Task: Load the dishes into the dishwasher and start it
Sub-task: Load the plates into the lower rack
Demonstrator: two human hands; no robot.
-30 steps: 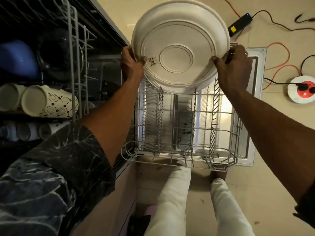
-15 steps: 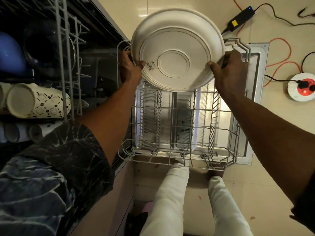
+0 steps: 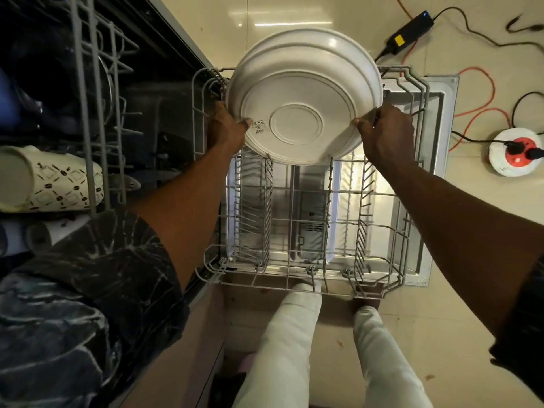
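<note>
A large white plate (image 3: 303, 95) is held underside toward me, tilted, over the far end of the pulled-out lower wire rack (image 3: 294, 219). My left hand (image 3: 226, 128) grips its left rim with the thumb on the underside. My right hand (image 3: 385, 131) grips its right rim the same way. The plate's lower edge sits just at the tops of the rack's tines; whether it touches them I cannot tell. The rack holds no dishes and rests above the open dishwasher door (image 3: 432, 172).
The upper rack (image 3: 94, 107) at left holds patterned white cups (image 3: 59, 184) lying on their sides and a blue item. On the tiled floor at right lie a black power adapter (image 3: 410, 32), orange and black cables, and a round socket box (image 3: 518, 151). My legs stand below the rack.
Both hands have lowered the plate toward the far end of the lower rack. Its bottom edge now reaches the tine tops.
</note>
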